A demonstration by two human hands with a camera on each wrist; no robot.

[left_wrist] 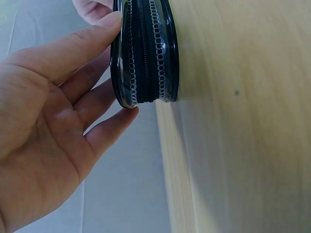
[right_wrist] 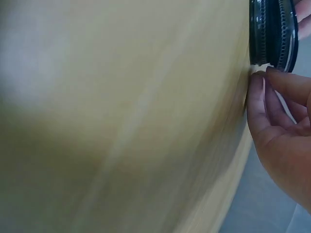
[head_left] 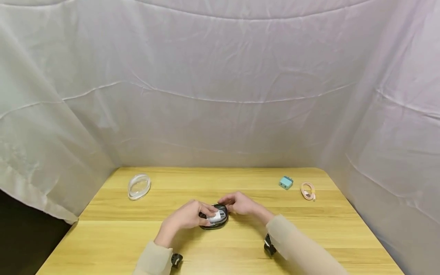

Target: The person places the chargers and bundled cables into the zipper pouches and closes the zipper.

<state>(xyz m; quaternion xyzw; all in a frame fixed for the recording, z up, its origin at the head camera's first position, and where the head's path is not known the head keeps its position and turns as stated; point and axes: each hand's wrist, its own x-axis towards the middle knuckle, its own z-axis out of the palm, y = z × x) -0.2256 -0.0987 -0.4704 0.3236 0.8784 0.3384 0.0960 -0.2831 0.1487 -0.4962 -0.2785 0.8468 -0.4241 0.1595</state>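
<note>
A small oval zip case (head_left: 224, 220) with black piping and a clear top lies on the table, a silvery-white item (head_left: 216, 217) showing inside. My left hand (head_left: 188, 216) holds it from the left, thumb and fingertips on its top and edge. In the left wrist view the case's black zipper (left_wrist: 145, 63) runs between two stitched borders, near the left thumb. At the far right end of the case is my right hand (head_left: 241, 203), its thumb and fingers bent together in a pinch at the zipper end. Whatever lies between those fingertips is hidden.
On the wooden table (head_left: 113, 236), a coiled clear-white cable (head_left: 130, 190) lies at the back left. A teal plug adapter (head_left: 285, 182) and a coiled pink cable (head_left: 303, 192) lie at the back right. Pale cloth (head_left: 220, 126) hangs behind and along both sides.
</note>
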